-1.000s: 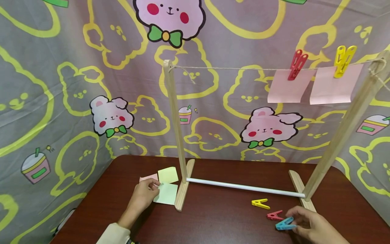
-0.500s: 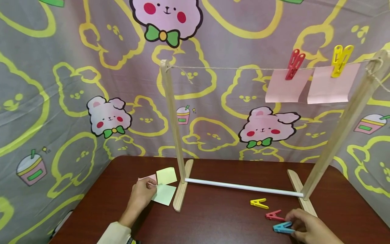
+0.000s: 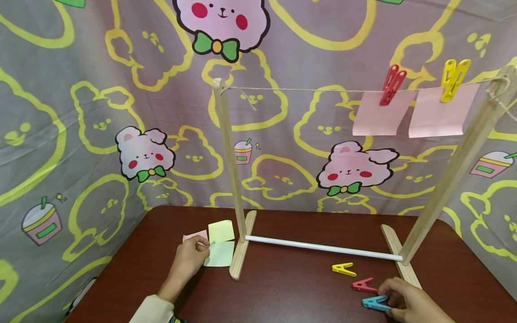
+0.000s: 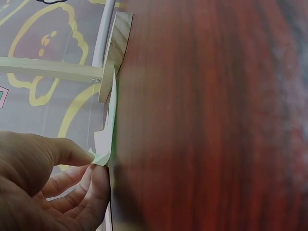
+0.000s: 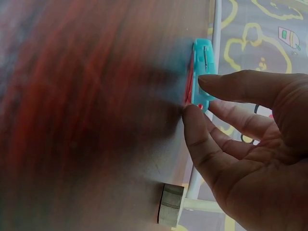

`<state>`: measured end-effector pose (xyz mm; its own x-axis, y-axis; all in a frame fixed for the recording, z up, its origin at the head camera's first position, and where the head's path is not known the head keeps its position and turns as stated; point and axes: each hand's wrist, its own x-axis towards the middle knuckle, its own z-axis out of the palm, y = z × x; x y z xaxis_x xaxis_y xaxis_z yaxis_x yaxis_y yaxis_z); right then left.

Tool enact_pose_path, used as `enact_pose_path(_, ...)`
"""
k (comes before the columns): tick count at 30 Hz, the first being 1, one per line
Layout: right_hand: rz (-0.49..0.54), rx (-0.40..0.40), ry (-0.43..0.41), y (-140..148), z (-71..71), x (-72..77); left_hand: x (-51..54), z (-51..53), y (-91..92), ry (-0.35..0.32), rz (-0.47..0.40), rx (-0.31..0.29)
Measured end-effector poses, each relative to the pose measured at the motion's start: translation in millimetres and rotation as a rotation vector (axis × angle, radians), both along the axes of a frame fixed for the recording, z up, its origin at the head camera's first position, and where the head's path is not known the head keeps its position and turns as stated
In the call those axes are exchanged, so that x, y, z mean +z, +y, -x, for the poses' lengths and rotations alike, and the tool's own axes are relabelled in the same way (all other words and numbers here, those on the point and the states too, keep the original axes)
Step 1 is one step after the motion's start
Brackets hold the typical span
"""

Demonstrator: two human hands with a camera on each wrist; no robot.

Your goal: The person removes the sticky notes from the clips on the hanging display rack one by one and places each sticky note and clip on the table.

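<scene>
Pinching one lifted corner of a square pale green paper note [image 3: 220,255] between thumb and fingers with the left grip [image 3: 190,255], just beside a square pale yellow paper note [image 3: 221,231] and partly hiding a pink paper note [image 3: 195,234]. Pinching a light blue plastic clothespin [image 3: 374,303] by its handle end with the right grip [image 3: 409,299], low at a dark reddish-brown wooden desk [image 3: 291,291]. Working there just beside a red plastic clothespin [image 3: 361,285] and near a yellow plastic clothespin [image 3: 343,269] lying on the desk. Reaching in near the feet of a pale wooden frame [image 3: 230,161] with a white round crossbar [image 3: 323,246]. Facing, higher up, a thin beige string [image 3: 303,90] stretching between posts and bearing two square pink paper notes [image 3: 375,119] under red and yellow plastic pegs [image 3: 388,92], before a grey rabbit-patterned cloth [image 3: 194,89].
</scene>
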<state>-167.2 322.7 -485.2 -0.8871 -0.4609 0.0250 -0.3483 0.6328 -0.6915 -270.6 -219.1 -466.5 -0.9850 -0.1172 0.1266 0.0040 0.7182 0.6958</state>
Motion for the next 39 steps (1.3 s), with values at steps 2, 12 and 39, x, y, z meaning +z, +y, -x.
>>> enact_pose_path(2,0.005,0.005,0.002,0,0.0,-0.5,0.3,-0.3,-0.5,0.0,0.002,0.0)
enact_pose_path(12,0.036,0.024,0.023,1,-0.4,-1.1,2.2,-2.2,-2.6,-0.016,0.021,0.011)
enact_pose_path(39,-0.183,-0.268,0.249,-11,-5.3,48.6,39.9,-24.7,28.9,0.13,-0.058,-0.076)
